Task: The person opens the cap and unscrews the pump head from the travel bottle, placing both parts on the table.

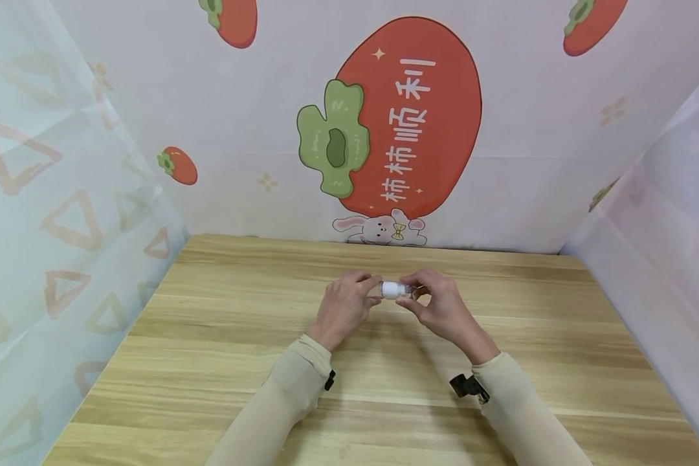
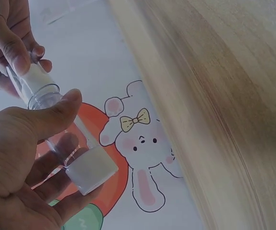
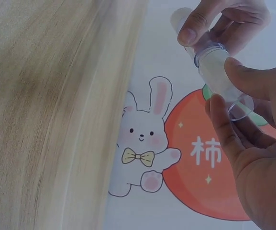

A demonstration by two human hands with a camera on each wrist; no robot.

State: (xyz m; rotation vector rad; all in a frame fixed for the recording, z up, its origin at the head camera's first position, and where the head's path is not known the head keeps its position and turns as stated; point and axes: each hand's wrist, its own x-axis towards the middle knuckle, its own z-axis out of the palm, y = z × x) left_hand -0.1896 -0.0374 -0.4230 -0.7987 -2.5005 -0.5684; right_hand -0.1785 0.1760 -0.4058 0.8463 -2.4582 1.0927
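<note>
Rm over tbl (image 1: pixel 387 414) btwn sleeves (image 1: pixel 282 398); back wall (image 1: pixel 256 213), L wall (image 1: pixel 29 259) & R wall (image 1: pixel 670 272) block.

A clear-and-white cylindrical bottle (image 1: pixel 389 290) lies crosswise between the bare left hand (image 1: pixel 342 307) and bare right hand (image 1: pixel 444 312), over the flat wood-grained bench (image 1: pixel 210 323), near its back edge and about midway between its sides. Behind that edge rises a white printed sheet (image 1: pixel 256 116); a white left sheet (image 1: pixel 29 239) and white right sheet (image 1: pixel 670 239) flank the bench. Behind the bottle, a white printed rabbit (image 1: pixel 380 228) adjoins the back edge, below a round red printed persimmon (image 1: pixel 443 142).

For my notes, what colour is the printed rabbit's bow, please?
The bow is yellow, shown best in the right wrist view.
</note>
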